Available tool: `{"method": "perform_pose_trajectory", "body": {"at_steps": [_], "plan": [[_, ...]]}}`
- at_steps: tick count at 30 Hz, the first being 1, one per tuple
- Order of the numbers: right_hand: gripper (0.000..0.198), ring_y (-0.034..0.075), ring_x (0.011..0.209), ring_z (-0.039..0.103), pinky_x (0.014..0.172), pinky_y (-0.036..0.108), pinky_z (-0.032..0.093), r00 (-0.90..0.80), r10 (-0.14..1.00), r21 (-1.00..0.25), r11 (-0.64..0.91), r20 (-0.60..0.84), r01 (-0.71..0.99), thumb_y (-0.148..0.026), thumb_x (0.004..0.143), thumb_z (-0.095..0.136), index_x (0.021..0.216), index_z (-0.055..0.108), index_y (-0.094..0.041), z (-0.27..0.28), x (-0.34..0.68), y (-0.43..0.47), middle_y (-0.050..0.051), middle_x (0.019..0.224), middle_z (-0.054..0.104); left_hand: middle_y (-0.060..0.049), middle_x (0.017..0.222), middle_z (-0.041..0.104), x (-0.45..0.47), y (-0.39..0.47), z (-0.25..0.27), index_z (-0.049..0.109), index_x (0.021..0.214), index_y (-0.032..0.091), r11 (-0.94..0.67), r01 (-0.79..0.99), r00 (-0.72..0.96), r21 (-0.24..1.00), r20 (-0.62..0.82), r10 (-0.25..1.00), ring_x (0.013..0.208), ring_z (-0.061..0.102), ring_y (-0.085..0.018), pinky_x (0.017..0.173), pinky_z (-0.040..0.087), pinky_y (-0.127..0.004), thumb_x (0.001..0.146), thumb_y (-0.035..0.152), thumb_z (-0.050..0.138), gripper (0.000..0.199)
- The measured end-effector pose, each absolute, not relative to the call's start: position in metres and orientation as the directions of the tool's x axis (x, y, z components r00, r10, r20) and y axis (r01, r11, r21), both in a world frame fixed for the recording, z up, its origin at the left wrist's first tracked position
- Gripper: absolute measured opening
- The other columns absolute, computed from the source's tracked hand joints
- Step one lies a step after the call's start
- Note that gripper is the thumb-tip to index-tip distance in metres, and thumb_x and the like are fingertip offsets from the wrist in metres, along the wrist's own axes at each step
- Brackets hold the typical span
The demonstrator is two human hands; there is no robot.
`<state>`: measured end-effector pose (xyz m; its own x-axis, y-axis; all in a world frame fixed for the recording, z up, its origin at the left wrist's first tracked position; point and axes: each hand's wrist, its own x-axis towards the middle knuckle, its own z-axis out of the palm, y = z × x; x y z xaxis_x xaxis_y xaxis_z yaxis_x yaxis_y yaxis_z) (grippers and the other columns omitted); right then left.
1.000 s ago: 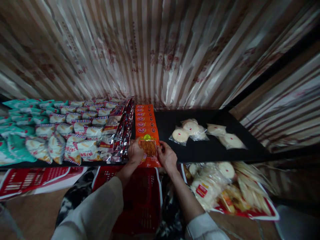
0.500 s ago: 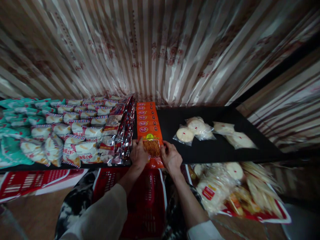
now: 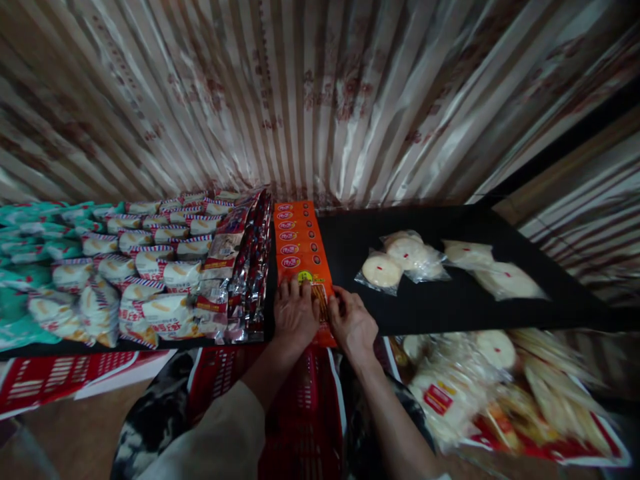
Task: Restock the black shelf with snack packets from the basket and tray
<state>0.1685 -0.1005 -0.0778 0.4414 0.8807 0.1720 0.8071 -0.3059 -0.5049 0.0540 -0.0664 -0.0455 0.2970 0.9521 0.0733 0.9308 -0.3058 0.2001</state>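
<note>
Left hand [image 3: 296,313]: laid palm down on the front orange packet [image 3: 320,267], fingers extended toward the back edge of the shelf [image 3: 345,233], not closed around anything. Right hand [image 3: 354,323]: bent fingers at the packet's right side; cannot tell whether they pinch it. The packet lies at the shelf's front edge, about mid-length, foremost of an overlapping column of orange packets [image 3: 297,233] that runs to the back edge.

Just left of the column: a row of dark red and silver packets [image 3: 245,267]. Further left, white bags [image 3: 165,273], then teal bags [image 3: 25,287] toward the left end. Right of the hands, clear-wrapped pale discs [image 3: 383,270] lie apart from the column, with two more wrapped pieces [image 3: 507,280] nearer the right end. Below the front edge: a red basket [image 3: 300,433] between the knees; a filled basket [image 3: 620,450] to its right. Behind: striped cloth [image 3: 320,133].
</note>
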Motion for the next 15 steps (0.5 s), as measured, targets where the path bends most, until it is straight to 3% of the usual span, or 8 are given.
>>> {"method": "perform_pose_trajectory", "body": {"at_steps": [6,15], "plan": [[0.032,0.012,0.074,0.056,0.060,0.022,0.035,0.452,0.872,-0.505,-0.308,0.189,0.807,-0.037,0.088,0.045,0.110,0.064,-0.025,-0.0807,0.1696,-0.1005,0.003,0.093,0.060,-0.012,0.135,0.043,0.0556,-0.0617,-0.0409,0.048,0.126,0.018,-0.314,0.931,0.319,0.187,-0.002,0.948,0.119,0.040,-0.031,0.094,0.040,-0.045,0.086,0.034,0.044,0.043],[0.032,0.013,0.074,0.055,0.061,0.022,0.036,0.402,0.900,-0.457,-0.292,0.165,0.840,-0.030,0.090,0.042,0.110,0.065,-0.023,-0.0772,0.1691,-0.1000,0.004,0.093,0.061,-0.014,0.135,0.043,0.0556,-0.0646,-0.0447,0.047,0.127,0.017,-0.314,0.923,0.319,0.224,0.014,0.948,0.122,0.036,-0.032,0.096,0.036,-0.048,0.087,0.033,0.042,0.043]]}}
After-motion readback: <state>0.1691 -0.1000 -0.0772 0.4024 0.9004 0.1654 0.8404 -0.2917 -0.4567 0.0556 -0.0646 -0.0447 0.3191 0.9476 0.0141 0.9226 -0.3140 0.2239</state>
